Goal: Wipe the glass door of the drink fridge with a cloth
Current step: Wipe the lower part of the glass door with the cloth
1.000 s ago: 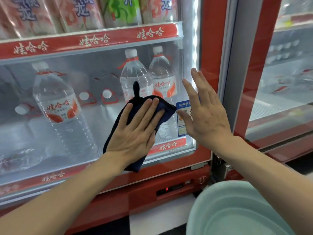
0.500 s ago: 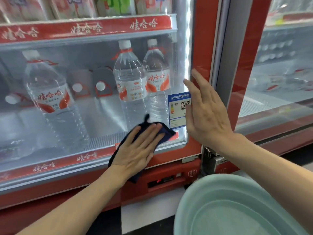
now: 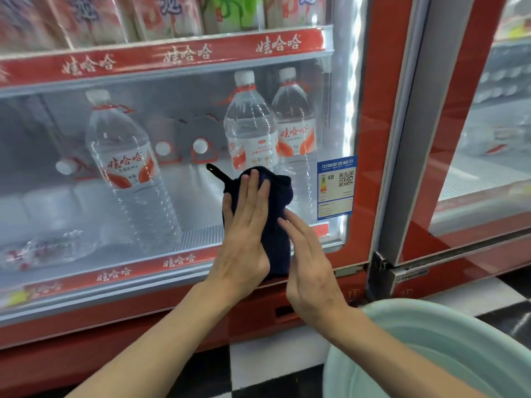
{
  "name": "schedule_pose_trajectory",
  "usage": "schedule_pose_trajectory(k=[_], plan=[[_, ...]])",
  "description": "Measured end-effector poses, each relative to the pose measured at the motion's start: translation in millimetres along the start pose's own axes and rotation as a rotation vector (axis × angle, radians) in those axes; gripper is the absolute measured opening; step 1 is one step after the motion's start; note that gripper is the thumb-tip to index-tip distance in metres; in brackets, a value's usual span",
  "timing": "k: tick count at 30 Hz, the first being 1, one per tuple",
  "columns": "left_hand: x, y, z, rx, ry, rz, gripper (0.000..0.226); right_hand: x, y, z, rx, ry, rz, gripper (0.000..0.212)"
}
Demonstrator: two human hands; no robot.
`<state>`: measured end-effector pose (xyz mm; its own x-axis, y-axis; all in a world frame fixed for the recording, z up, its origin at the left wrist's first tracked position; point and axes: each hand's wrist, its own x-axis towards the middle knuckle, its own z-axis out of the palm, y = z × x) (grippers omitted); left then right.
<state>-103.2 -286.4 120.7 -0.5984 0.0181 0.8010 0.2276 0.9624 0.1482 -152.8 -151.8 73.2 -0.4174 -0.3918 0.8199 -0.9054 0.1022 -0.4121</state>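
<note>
A dark navy cloth (image 3: 277,196) lies flat against the lower right of the fridge's glass door (image 3: 186,202), which has a red frame. My left hand (image 3: 244,242) presses the cloth to the glass with straight fingers pointing up. My right hand (image 3: 311,265) is just right of the cloth, fingers straight, their tips touching the cloth's right edge. Large water bottles (image 3: 250,130) stand behind the glass.
A blue energy label (image 3: 334,188) sticks to the glass at the lower right corner. A pale green basin (image 3: 425,351) sits on the checkered floor at the bottom right. A second glass door (image 3: 488,133) stands to the right, past a grey post.
My left hand slid the cloth down to the door's bottom edge and back up a little. My right hand left the door frame and came down left to the cloth's edge.
</note>
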Motion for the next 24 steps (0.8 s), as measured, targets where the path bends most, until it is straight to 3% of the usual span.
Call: schedule_pose_trajectory(k=[3, 7, 12, 16, 20, 24], plan=[[0.2, -10.1, -10.7, -0.019, -0.084, 0.017, 0.09, 14.7, -17.3, 27.0, -0.055, 0.138, -0.037, 0.054], [1.3, -18.8, -13.8, 0.342, -0.021, 0.172, 0.053, 18.0, -36.3, 30.1, -0.127, 0.518, 0.049, 0.043], [-1.3, -18.1, -18.8, 0.505, 0.003, 0.242, 0.048, 2.7, -50.1, 38.5, -0.043, 0.407, -0.04, 0.041], [3.7, -20.2, -30.5, 0.516, -0.04, 0.271, 0.049, 20.0, -42.5, 46.8, 0.095, 0.369, 0.046, 0.046], [8.0, -20.1, -36.9, 0.334, -0.044, 0.245, 0.051, 36.8, -34.3, 58.1, 0.169, 0.303, 0.032, 0.054], [5.1, -24.8, -53.2, 0.134, -0.1, 0.216, 0.053, 52.9, -21.0, 72.8, -0.032, 0.326, 0.038, 0.062]])
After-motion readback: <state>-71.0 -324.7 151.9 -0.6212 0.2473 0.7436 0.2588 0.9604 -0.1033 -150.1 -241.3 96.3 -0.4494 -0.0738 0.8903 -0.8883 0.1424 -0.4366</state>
